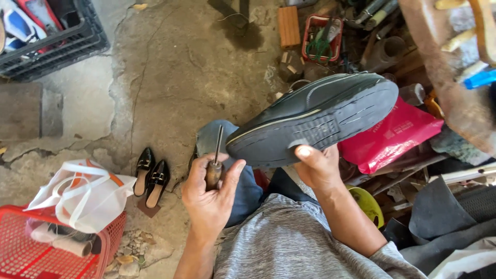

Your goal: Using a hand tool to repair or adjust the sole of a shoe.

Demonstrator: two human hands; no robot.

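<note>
My right hand (319,166) grips a black shoe (320,116) from below, sole turned up toward me and toe pointing right. A pale stitched line runs along the sole's edge. My left hand (209,194) is closed around the wooden handle of an awl (214,170). Its thin metal shaft points up, with the tip just left of the shoe's heel end. The awl is close to the shoe; I cannot tell whether they touch. My knee in blue jeans (243,186) lies under both hands.
A pair of black heeled shoes (150,176) stands on the cracked concrete floor at left. A red basket (26,256) holding a white bag (77,199) sits bottom left, a black crate (57,44) top left. A pink bag (395,135), a small red tray of tools (323,36) and clutter fill the right.
</note>
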